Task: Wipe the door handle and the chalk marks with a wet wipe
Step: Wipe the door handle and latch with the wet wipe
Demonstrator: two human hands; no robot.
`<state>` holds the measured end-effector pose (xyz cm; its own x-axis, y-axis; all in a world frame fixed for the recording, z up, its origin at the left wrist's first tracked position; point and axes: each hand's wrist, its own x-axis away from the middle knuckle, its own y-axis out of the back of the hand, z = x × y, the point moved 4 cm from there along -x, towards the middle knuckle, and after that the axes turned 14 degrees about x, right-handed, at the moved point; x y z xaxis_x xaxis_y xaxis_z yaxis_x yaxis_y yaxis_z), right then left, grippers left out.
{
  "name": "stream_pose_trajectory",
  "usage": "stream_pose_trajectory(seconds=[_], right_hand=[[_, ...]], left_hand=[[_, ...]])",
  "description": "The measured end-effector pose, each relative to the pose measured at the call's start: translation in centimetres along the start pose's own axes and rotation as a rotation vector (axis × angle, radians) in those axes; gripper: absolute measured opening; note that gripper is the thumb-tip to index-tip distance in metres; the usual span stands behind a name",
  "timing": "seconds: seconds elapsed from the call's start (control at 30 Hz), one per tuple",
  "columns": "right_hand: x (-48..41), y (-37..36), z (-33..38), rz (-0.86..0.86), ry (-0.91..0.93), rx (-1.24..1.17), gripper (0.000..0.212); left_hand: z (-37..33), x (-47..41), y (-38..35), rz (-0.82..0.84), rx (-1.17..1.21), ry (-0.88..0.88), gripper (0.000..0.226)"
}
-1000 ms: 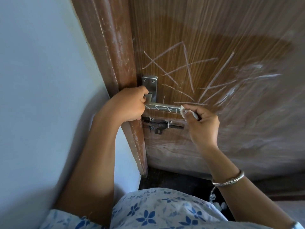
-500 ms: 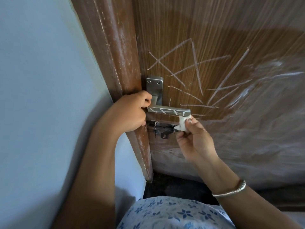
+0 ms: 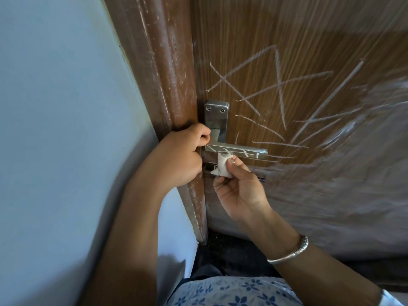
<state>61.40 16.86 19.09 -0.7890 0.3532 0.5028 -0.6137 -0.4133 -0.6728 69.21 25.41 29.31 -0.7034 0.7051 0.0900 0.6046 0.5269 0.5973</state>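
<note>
A steel lever door handle [image 3: 242, 150] with white chalk strokes on it sits on a brown wooden door [image 3: 287, 40]. White chalk marks [image 3: 276, 89] cross the door above and to the right of the handle. My right hand [image 3: 238, 188] pinches a crumpled white wet wipe [image 3: 221, 166] and presses its top against the underside of the lever, near its left half. My left hand [image 3: 178, 155] grips the door's edge beside the handle's base, fingers curled around it.
A pale blue wall [image 3: 66, 129] fills the left side. A slide bolt [image 3: 260, 176] under the handle is mostly hidden by my right hand. The door's lower right part [image 3: 331, 195] looks smeared with whitish residue. Dark floor [image 3: 231, 257] lies below.
My right hand has slid the wipe leftward along the lever, from its right tip to beneath its left half. My left hand has stayed on the door edge.
</note>
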Motion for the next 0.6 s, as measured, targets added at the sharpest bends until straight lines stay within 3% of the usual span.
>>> stream_pose_trajectory(seconds=[0.33,0.6], right_hand=[[-1.2,-2.6,-1.7,0.136,-0.079,0.047,0.018],[-2.0,-2.0,-1.1,0.105,-0.093,0.068,0.016]], left_hand=[[0.0,-0.1,0.0,0.010,0.027,0.003,0.055],[0.0,-0.2,0.0,0.000,-0.019,-0.021,0.059]])
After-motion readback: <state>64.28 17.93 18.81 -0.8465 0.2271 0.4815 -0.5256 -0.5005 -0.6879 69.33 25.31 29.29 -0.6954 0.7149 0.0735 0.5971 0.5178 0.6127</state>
